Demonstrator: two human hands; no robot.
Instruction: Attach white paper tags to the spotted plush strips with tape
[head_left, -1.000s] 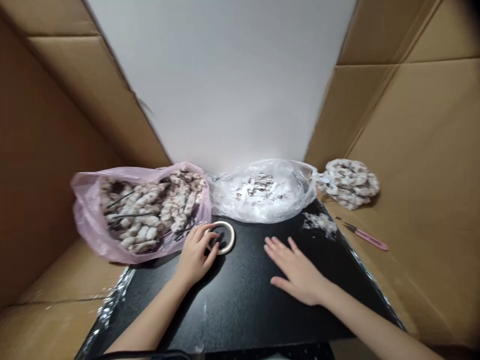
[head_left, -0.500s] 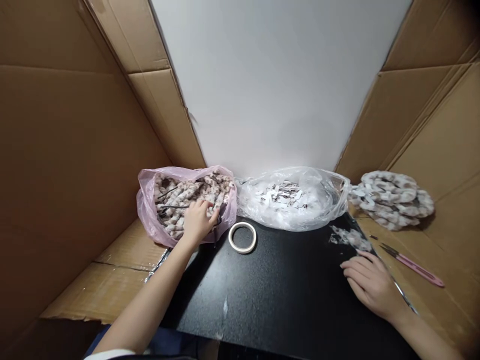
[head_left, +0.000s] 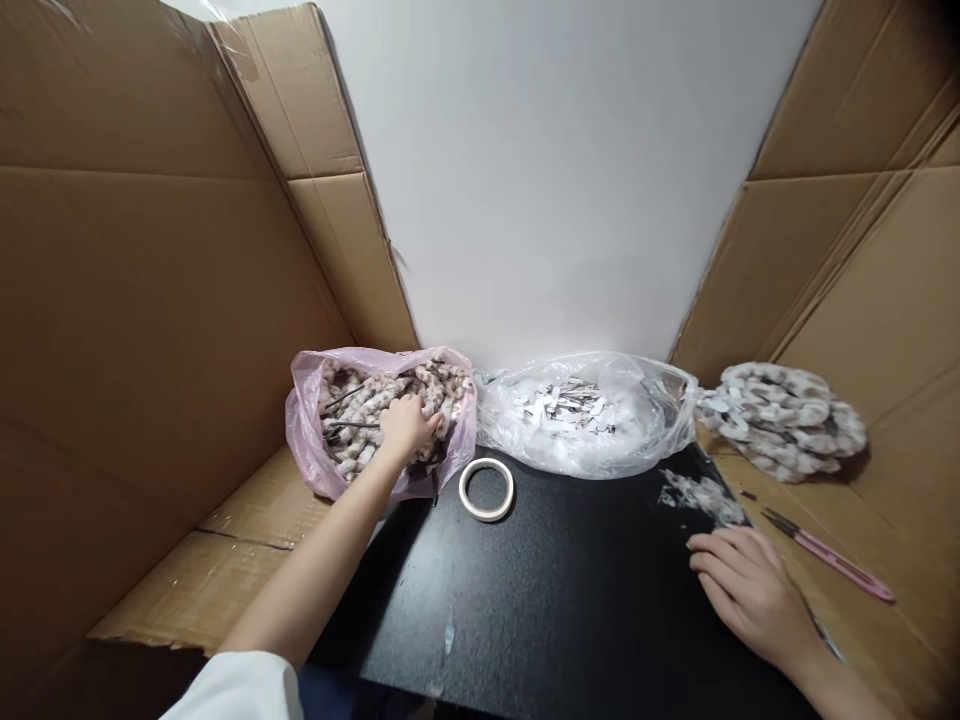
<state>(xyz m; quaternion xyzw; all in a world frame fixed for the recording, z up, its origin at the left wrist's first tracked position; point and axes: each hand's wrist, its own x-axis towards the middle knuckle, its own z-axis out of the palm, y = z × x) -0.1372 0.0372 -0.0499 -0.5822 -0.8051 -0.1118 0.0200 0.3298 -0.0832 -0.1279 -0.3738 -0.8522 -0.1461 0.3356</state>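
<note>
Reaching into open pink plastic bag (head_left: 306, 462), left hand (head_left: 407, 425) half open on mottled fluffy cords (head_left: 360, 400); grip unclear. Right hand (head_left: 752, 588) loosely curled on black tabletop (head_left: 570, 590), near pink-handled snips (head_left: 832, 558), holding nothing visible.

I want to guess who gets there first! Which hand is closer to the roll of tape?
The left hand. It reaches into the pink bag, just beside the tape roll; the right hand rests farther off, near the pink-handled tool.
</note>
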